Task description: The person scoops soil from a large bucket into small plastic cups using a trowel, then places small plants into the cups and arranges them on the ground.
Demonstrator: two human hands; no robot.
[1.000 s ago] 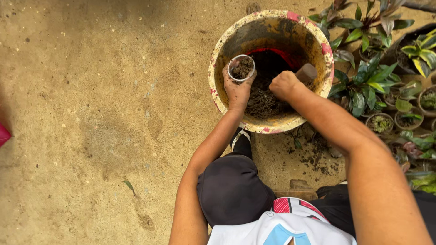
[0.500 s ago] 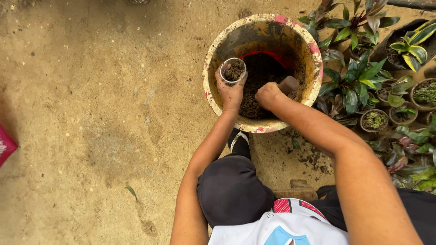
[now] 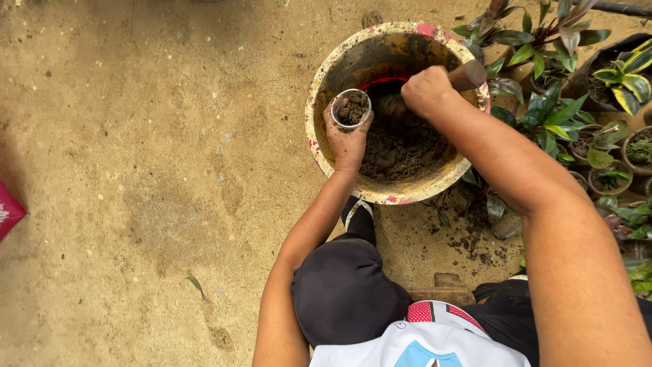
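Note:
A big round basin with a paint-stained rim holds dark soil. My left hand grips a small cup partly filled with soil, held over the basin's left side. My right hand is closed around the wooden handle of a digging tool whose working end reaches into the soil next to the cup.
Several small potted plants with green and reddish leaves crowd the right side. Sandy ground spreads to the left, with a pink object at the left edge. My knee in dark cloth is just below the basin.
My right hand has lifted from the soil and now holds the tool handle higher, near the basin's far rim. The cup stays in my left hand.

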